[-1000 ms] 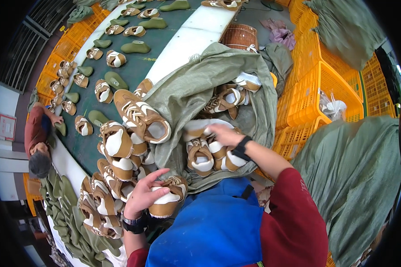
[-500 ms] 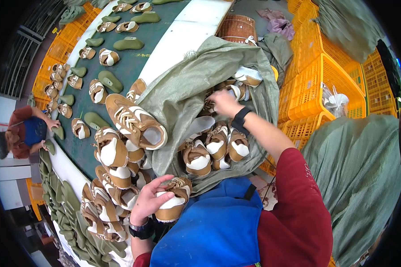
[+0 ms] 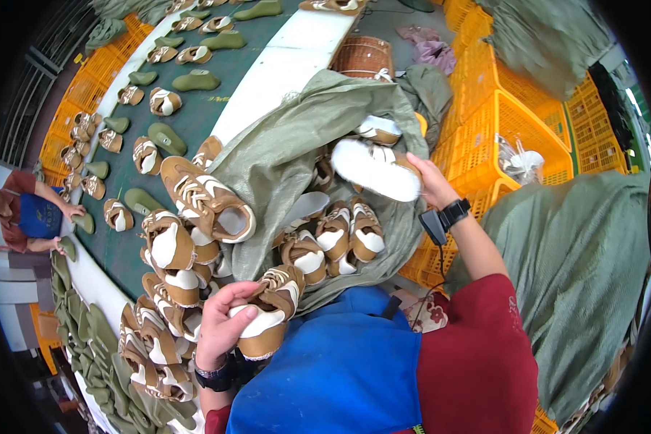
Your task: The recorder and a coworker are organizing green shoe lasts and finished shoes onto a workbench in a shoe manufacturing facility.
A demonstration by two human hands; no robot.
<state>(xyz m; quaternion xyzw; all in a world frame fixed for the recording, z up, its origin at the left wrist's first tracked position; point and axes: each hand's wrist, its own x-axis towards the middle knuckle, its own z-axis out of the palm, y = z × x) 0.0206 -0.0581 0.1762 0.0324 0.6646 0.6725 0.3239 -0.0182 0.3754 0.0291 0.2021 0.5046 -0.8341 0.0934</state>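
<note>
My left hand (image 3: 220,325) grips a brown and white shoe upper (image 3: 262,334) by its heel, close to my blue apron. Over the open green woven sack (image 3: 278,148), my right hand (image 3: 432,182) holds a second shoe upper (image 3: 380,173) by one end. Its pale white underside faces up. Several more brown and white uppers (image 3: 333,235) lie in the sack, partly covered by its folds. Left of the sack is a pile of laced uppers (image 3: 170,246), with one large upper (image 3: 206,199) lying on top.
A green conveyor belt (image 3: 217,108) carries uppers and olive shoe lasts (image 3: 168,139). More lasts (image 3: 87,325) are heaped at left, near a co-worker (image 3: 40,213) holding lasts. Yellow crates (image 3: 477,123), a green-covered heap (image 3: 564,275) and a wicker basket (image 3: 365,56) stand to the right and behind.
My right hand has come out of the sack and moved right, now holding a shoe upper. My left hand keeps its upper, now tilted a little. The view has shifted slightly.
</note>
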